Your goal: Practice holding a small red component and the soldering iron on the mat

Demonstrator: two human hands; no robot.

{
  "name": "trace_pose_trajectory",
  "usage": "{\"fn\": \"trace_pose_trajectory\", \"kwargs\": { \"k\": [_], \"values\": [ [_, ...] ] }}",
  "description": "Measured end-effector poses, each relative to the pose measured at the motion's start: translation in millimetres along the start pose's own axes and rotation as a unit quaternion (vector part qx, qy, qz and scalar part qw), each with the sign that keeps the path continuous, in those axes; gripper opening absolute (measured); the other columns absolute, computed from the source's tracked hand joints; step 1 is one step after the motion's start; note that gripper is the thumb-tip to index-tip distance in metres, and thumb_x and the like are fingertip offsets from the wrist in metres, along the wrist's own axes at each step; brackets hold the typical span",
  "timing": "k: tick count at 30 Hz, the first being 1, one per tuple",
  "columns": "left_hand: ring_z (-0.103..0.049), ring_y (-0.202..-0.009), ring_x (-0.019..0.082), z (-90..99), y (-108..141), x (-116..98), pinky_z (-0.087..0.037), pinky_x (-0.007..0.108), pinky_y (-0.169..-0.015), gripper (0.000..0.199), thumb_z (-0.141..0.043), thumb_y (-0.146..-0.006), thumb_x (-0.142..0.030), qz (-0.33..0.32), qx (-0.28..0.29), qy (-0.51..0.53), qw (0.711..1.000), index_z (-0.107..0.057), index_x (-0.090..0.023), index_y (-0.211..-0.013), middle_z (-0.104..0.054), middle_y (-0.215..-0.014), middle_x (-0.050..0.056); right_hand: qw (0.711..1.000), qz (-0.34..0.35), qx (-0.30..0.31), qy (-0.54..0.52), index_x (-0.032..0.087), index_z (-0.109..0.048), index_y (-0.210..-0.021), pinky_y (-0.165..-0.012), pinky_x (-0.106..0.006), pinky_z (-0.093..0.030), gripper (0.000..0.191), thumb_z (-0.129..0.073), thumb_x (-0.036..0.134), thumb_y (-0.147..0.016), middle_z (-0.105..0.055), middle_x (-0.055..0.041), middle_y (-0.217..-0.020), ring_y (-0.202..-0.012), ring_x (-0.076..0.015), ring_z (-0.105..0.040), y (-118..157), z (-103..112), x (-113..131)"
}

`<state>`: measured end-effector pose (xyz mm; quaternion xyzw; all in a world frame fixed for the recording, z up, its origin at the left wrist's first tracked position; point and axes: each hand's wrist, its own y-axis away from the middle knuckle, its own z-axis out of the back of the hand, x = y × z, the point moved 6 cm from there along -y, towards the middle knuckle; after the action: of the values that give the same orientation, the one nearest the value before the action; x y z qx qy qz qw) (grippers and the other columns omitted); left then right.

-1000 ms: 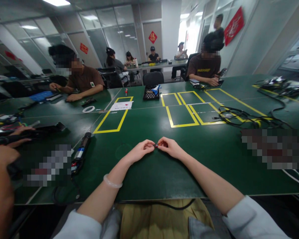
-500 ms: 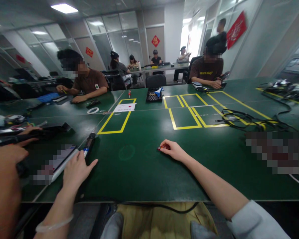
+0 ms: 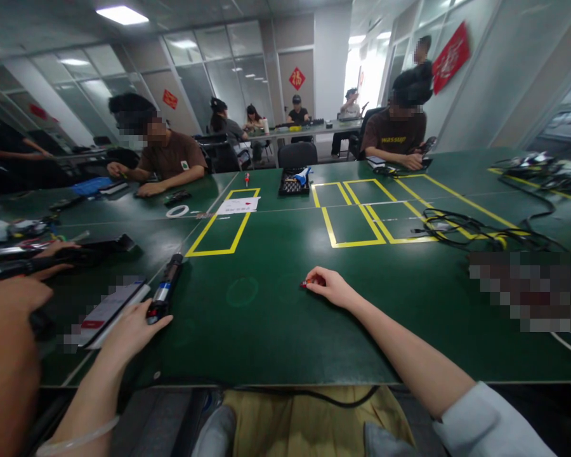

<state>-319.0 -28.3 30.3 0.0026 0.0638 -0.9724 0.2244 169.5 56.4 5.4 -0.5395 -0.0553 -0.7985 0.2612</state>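
My right hand (image 3: pixel 332 287) is closed in a pinch on a small red object (image 3: pixel 304 284), just above or on the green table (image 3: pixel 266 343). Only the red end shows past my fingertips, so its kind is unclear. On the left, my left hand (image 3: pixel 131 330) rests low with the thumb stretched away from the fingers. It touches or lies right beside the near end of a black cylindrical tool (image 3: pixel 164 289) with a blue and silver band. Under and beside that wrist lies a flat tablet-like item (image 3: pixel 117 311), partly blurred out.
Yellow tape outlines (image 3: pixel 235 235) mark the table, with a white paper label (image 3: pixel 238 205) on one. Tangled black cables (image 3: pixel 461 222) lie at right. A black tray (image 3: pixel 294 183) stands at the back. Another person's arm (image 3: pixel 9 330) reaches in from the left edge.
My left hand has drawn back toward me and to the left, uncovering more of the black tool and the tablet-like item. My right hand stays in place with the red object.
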Motion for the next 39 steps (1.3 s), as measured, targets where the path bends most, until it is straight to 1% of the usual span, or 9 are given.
{"fn": "trace_pose_trajectory", "kwargs": {
  "k": [3, 7, 11, 15, 22, 25, 30, 34, 39],
  "values": [
    [-0.052, -0.117, 0.029, -6.9, -1, -4, -0.044, 0.040, -0.094, 0.061, -0.050, -0.069, -0.060, -0.026, 0.021, -0.029, 0.999, -0.051, -0.024, -0.119, -0.063, -0.116, 0.002, 1.000, 0.000, -0.003, 0.007, 0.016, -0.062, -0.091, -0.058, -0.023, -0.038, 0.018, -0.062, 0.030, -0.082, -0.057, 0.0007, -0.071, -0.063, -0.0115, -0.049, -1, 0, 0],
    [-0.057, -0.107, 0.036, -2.0, 3, -21, -0.048, 0.044, -0.084, 0.075, -0.046, -0.070, -0.067, -0.040, 0.032, -0.032, 0.998, -0.054, -0.013, -0.121, -0.059, -0.116, 0.018, 1.000, -0.002, -0.001, 0.007, 0.015, -0.062, -0.091, -0.058, -0.023, -0.039, 0.018, -0.062, 0.031, -0.081, -0.057, 0.0007, -0.071, -0.063, -0.0116, -0.049, -1, 0, 0],
    [-0.060, -0.101, 0.035, 5.7, 14, -53, -0.049, 0.042, -0.079, 0.074, -0.040, -0.074, -0.069, -0.044, 0.056, -0.014, 0.997, -0.054, -0.015, -0.122, -0.055, -0.117, 0.019, 1.000, -0.003, 0.001, 0.004, 0.015, -0.062, -0.091, -0.059, -0.023, -0.039, 0.018, -0.062, 0.030, -0.081, -0.058, 0.0004, -0.071, -0.063, -0.0116, -0.050, -1, -1, 1],
    [-0.061, -0.098, 0.031, 7.0, 26, -102, -0.049, 0.039, -0.079, 0.069, -0.040, -0.076, -0.066, -0.078, 0.065, -0.010, 0.995, -0.051, -0.018, -0.125, -0.053, -0.120, 0.014, 1.000, -0.006, -0.004, 0.011, 0.015, -0.062, -0.091, -0.058, -0.023, -0.039, 0.017, -0.062, 0.029, -0.081, -0.057, 0.0008, -0.070, -0.062, -0.0115, -0.049, -1, -1, 0],
    [-0.061, -0.089, 0.025, 8.3, 50, -207, -0.048, 0.032, -0.070, 0.060, -0.045, -0.079, -0.058, -0.179, 0.054, 0.020, 0.982, -0.049, -0.021, -0.126, -0.052, -0.115, 0.011, 1.000, 0.001, -0.015, -0.001, 0.016, -0.060, -0.094, -0.059, -0.023, -0.040, 0.018, -0.062, 0.028, -0.081, -0.058, 0.0005, -0.073, -0.063, -0.0115, -0.049, -3, 1, -2],
    [-0.061, -0.087, 0.023, 10.5, 62, -250, -0.046, 0.030, -0.069, 0.065, -0.051, -0.079, -0.054, -0.227, 0.049, 0.045, 0.972, -0.041, -0.024, -0.135, -0.052, -0.111, 0.010, 0.999, 0.022, -0.023, -0.007, 0.017, -0.059, -0.097, -0.061, -0.024, -0.040, 0.019, -0.060, 0.028, -0.082, -0.059, 0.0003, -0.078, -0.064, -0.0114, -0.049, -2, 3, 1],
    [-0.060, -0.087, 0.024, 10.0, 82, -309, -0.043, 0.030, -0.070, 0.072, -0.058, -0.077, -0.051, -0.289, 0.051, 0.088, 0.952, -0.034, -0.029, -0.140, -0.051, -0.107, 0.009, 0.998, 0.047, -0.034, 0.017, 0.018, -0.059, -0.086, -0.061, -0.024, -0.039, 0.009, -0.059, 0.026, -0.083, -0.056, 0.0010, -0.075, -0.064, -0.0115, -0.047, -2, 4, 6],
    [-0.059, -0.088, 0.024, 6.5, 93, -335, -0.041, 0.030, -0.073, 0.073, -0.062, -0.075, -0.051, -0.320, 0.058, 0.122, 0.938, -0.034, -0.030, -0.140, -0.051, -0.106, 0.009, 0.997, 0.053, -0.048, 0.034, 0.018, -0.056, -0.083, -0.062, -0.024, -0.038, 0.009, -0.058, 0.026, -0.084, -0.053, 0.0014, -0.073, -0.063, -0.0118, -0.047, -2, 7, 7],
    [-0.059, -0.085, 0.023, 6.2, 97, -343, -0.040, 0.030, -0.070, 0.072, -0.060, -0.076, -0.053, -0.334, 0.046, 0.118, 0.934, -0.035, -0.030, -0.139, -0.051, -0.103, 0.009, 0.996, 0.070, -0.034, 0.043, 0.018, -0.053, -0.080, -0.061, -0.024, -0.039, 0.010, -0.057, 0.026, -0.085, -0.052, 0.0016, -0.073, -0.063, -0.0118, -0.047, -1, 7, 9]
  ]
}}
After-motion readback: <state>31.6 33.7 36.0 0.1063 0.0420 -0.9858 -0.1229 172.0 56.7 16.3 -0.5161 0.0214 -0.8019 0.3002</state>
